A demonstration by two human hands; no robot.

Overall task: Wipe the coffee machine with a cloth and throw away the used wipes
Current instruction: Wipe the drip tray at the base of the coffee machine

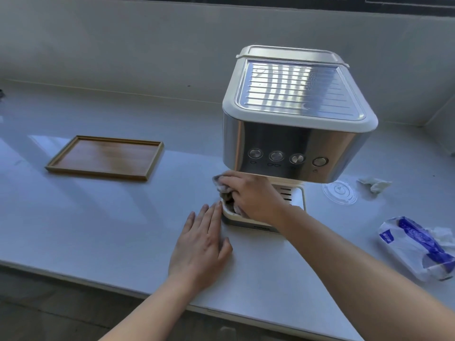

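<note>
A cream and steel coffee machine (298, 114) stands on the white counter, right of centre. My right hand (251, 195) is closed on a crumpled grey-stained cloth (222, 187) and presses it onto the left part of the machine's drip tray (296, 199). My left hand (200, 244) lies flat on the counter, fingers apart, its fingertips touching the tray's front left corner. A crumpled used wipe (374, 184) lies on the counter to the right of the machine.
A wooden tray (104, 157) sits on the counter at the left. A clear plastic lid (339, 191) lies right of the machine. A blue and white pack of wipes (416, 247) is at the far right. The counter's front edge (98, 283) runs below my arms.
</note>
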